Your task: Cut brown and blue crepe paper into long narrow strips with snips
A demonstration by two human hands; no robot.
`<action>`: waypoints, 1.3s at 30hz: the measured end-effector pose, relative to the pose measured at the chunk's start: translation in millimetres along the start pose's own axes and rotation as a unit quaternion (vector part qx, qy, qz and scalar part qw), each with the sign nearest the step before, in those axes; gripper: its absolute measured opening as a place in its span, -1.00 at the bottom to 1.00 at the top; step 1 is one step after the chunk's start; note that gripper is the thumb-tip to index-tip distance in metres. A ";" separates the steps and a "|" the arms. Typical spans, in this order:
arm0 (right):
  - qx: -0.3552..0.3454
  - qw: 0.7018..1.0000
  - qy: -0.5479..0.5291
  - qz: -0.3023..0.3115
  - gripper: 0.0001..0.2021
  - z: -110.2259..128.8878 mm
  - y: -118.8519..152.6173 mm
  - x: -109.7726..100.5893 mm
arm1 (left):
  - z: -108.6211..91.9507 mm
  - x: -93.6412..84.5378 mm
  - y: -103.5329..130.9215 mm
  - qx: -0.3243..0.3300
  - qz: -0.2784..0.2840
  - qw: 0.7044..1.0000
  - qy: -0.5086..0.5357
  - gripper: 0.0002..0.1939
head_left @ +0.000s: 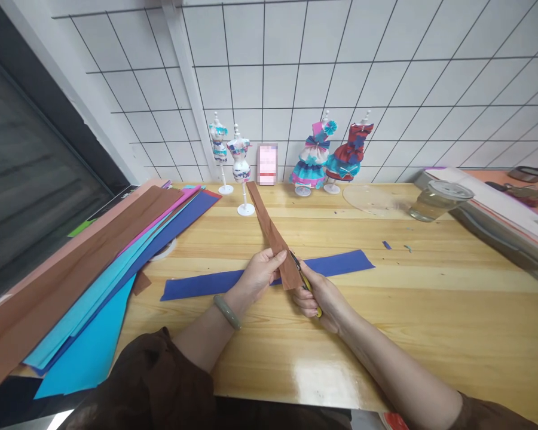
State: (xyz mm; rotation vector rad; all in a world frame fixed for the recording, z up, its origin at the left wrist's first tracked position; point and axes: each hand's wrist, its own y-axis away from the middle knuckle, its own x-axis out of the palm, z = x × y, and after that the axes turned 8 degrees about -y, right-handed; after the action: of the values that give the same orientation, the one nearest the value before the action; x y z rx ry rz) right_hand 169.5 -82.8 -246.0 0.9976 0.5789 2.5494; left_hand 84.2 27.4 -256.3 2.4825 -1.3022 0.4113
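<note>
My left hand (pixel 260 272) pinches a long brown crepe paper strip (pixel 270 228) between thumb and fingers near its close end. The strip slants away toward the small mannequins at the back. In my right hand (pixel 323 295) is a pair of scissors (pixel 305 280) with yellow handles, fingers wrapped round them. The dark blades lie along the right edge of the brown strip; how far they are apart is hidden. Beneath both hands a blue crepe paper strip (pixel 341 264) lies crosswise on the table, partly covered by my left hand and the brown strip.
Stacked coloured crepe sheets (pixel 89 257) lie at the left. Two mannequins in scraps (pixel 239 158), a propped phone (pixel 268 164) and two in paper dresses (pixel 314 161) stand along the tiled wall. A lidded cup (pixel 442 200) and a grey-white box (pixel 497 227) are at the right.
</note>
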 end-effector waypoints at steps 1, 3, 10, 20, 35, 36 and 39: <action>0.007 1.000 -0.011 0.004 -0.50 0.7 0.4 0.5 | -0.4 0.2 0.1 -0.001 -0.001 1.000 0.000 -0.66; 0.018 0.999 -0.036 0.016 -0.51 2.1 0.8 0.6 | -0.8 0.4 0.2 -0.004 -0.003 1.000 -0.001 -0.66; 0.002 0.999 -0.050 0.003 -0.56 2.8 0.2 -1.8 | 5.2 3.4 0.3 -0.008 0.003 1.000 -0.008 -0.68; -0.011 0.999 -0.047 0.014 -0.51 5.3 2.0 2.2 | 6.6 12.2 3.3 0.011 -0.002 0.999 0.033 -0.68; -0.011 0.999 -0.040 -0.016 -0.50 4.5 1.6 1.1 | 5.6 12.5 4.7 0.022 0.007 0.999 0.026 -0.71; -0.012 0.999 -0.037 -0.017 -0.50 4.4 1.6 1.0 | 5.6 12.6 4.7 0.022 0.008 0.999 0.025 -0.72; -0.021 0.999 -0.025 -0.015 -0.51 3.5 0.7 -0.4 | 5.7 12.8 4.5 0.024 0.009 0.999 0.025 -0.72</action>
State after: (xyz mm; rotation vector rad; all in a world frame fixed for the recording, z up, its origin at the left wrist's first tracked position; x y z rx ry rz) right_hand 172.2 -82.7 -243.5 1.0261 0.5212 2.4927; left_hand 88.1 13.2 -255.9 2.4847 -1.3094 0.5128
